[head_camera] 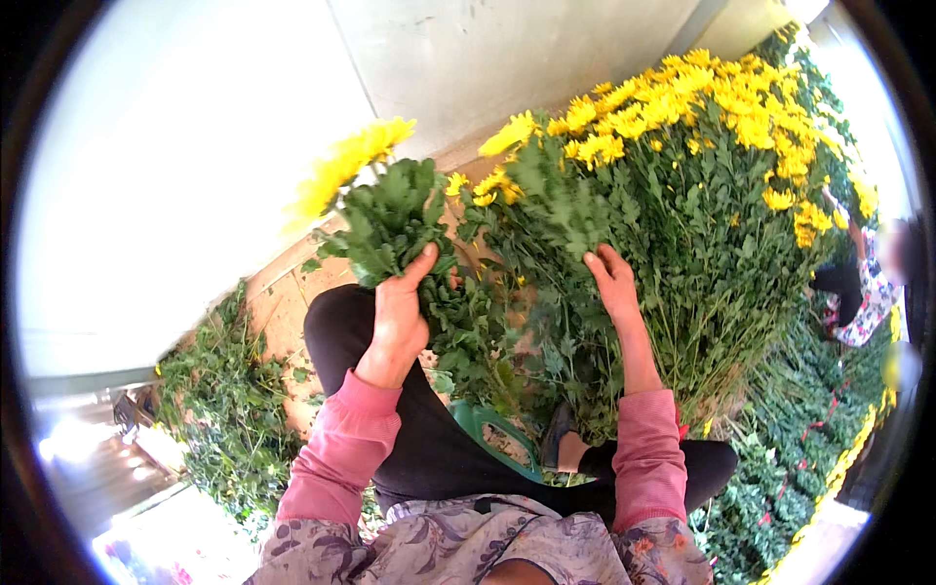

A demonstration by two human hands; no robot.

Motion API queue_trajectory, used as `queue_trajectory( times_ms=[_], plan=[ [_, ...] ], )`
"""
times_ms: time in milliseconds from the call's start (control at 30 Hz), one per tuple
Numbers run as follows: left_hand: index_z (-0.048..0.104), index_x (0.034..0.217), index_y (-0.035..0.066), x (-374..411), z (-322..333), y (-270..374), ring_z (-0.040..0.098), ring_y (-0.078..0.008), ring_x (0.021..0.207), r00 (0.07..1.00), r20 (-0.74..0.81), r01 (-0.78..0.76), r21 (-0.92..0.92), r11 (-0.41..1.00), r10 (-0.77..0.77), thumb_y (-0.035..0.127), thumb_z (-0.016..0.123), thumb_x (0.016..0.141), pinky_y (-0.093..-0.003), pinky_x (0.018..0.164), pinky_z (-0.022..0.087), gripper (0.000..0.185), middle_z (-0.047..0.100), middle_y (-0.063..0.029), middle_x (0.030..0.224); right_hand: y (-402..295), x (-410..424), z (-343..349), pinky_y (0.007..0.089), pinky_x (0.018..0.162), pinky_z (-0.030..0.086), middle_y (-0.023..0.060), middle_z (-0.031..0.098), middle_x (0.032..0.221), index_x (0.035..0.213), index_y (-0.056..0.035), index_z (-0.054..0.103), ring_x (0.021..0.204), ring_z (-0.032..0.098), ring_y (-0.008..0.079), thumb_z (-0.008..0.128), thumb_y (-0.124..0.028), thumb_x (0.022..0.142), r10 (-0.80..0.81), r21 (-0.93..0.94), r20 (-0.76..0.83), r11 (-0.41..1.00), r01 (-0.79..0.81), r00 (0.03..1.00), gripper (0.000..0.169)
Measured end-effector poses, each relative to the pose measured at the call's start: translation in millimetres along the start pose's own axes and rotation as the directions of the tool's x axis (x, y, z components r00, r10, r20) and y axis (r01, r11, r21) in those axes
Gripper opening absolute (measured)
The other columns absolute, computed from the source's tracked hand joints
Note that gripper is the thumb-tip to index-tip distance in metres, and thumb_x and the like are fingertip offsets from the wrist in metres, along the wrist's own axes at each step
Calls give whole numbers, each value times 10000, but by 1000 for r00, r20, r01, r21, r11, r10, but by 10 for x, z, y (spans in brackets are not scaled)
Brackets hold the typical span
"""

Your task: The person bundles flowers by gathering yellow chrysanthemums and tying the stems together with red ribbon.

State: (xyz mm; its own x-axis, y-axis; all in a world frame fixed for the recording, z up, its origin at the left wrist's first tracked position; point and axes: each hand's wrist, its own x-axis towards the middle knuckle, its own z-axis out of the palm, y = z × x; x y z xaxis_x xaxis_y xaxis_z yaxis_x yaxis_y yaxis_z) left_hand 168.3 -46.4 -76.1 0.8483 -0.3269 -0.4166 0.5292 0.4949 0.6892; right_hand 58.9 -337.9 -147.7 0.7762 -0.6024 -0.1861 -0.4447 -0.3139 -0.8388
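My left hand [401,307] is closed around a bunch of yellow chrysanthemums [395,216], gripped by its leafy stems. Its flower heads point up and left, somewhat blurred, and the stems hang down below the fist. On the right, my right hand [614,281] pinches a single leafy chrysanthemum stem [559,194] between thumb and fingers. A yellow bloom [510,134] appears to top that stem. Just beyond my right hand lies a large heap of cut yellow chrysanthemums [680,190], blooms at the far end and stems towards me.
A green plastic piece [497,439] lies between my legs. Loose leaves and stems [227,402] are piled at the left. A pale wall [497,66] stands in front. At far right sits another person [870,292], near bundles with red ties [797,446].
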Motion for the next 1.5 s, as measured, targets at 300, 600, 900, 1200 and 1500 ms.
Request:
queue_trajectory(
  times_ms=[300,600,900,1200,1500],
  plan=[
    [614,1139,71,-65,146,69,619,-173,890,997,-9,71,-156,985,-74,155,650,903,-336,769,524,252,643,-18,1066,-593,-932,154,247,693,423,13,617,955,1044,-14,593,805,533,88,668,-162,873,-321,258,211,930,264,923,238],
    [597,1153,79,-72,33,-51,597,-186,997,971,197,175,-194,965,-137,283,546,929,-365,863,484,307,636,-31,1081,-795,-1228,622,254,631,412,-17,615,834,1047,-9,591,704,484,76,672,-121,890,-360,510,188,831,223,914,210],
    [502,1305,51,-167,84,-7,569,-210,1097,984,135,132,-132,982,-114,402,479,974,-374,909,473,483,592,-62,1232,-650,-1172,664,254,554,289,-66,381,692,881,-63,520,619,310,57,672,-212,913,-320,573,264,811,119,910,216],
    [384,1432,86,-72,-94,-106,528,-232,1182,991,84,-123,213,969,108,138,597,920,-343,974,421,557,536,-117,1342,-551,-1203,695,277,560,305,-51,356,687,825,-67,488,630,306,61,664,-205,907,-235,628,174,775,76,956,238],
    [583,979,73,-295,-186,363,530,-159,586,964,-142,-246,-168,954,224,372,646,911,-340,653,508,314,576,-33,739,30,-687,503,342,556,300,18,306,695,864,-38,446,648,241,159,546,-318,987,-222,117,154,972,205,963,322]
  ],
)
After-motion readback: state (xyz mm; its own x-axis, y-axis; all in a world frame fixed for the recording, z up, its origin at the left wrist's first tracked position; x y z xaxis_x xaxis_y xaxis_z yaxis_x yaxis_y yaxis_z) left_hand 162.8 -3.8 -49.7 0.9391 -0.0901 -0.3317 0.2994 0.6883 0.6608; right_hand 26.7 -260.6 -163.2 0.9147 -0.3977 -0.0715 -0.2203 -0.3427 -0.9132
